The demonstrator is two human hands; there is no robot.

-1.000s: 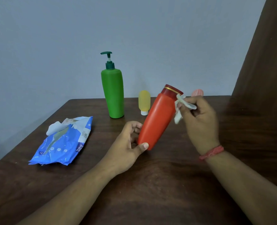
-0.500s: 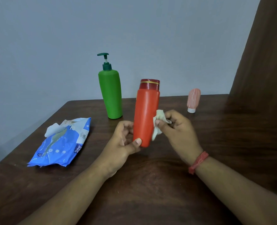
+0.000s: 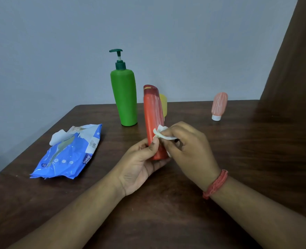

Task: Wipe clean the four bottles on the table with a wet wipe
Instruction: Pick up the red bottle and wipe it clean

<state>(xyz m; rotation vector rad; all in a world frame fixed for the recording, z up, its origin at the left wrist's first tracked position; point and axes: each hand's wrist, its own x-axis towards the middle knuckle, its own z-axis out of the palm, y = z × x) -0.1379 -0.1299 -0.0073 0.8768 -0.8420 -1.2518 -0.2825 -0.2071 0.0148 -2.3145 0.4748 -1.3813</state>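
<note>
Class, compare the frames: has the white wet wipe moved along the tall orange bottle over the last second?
Yes. The white wet wipe has gone from beside the dark red cap down to the tall orange bottle's lower half, near the left hand.

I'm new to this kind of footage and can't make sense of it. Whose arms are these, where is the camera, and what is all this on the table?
There is no machine here: the arms belong to a person, and the single camera sits on their head, looking forward and down, so you see what they see.

The left hand grips the bottom of an orange bottle, held roughly upright. The right hand pinches a white wet wipe against the bottle's side.

On the dark wooden table stand a green pump bottle and, to the right, a small pink bottle resting on its white cap. A small yellow bottle peeks out behind the orange one. At left lies a blue pack of wipes, with a wipe sticking out.
</note>
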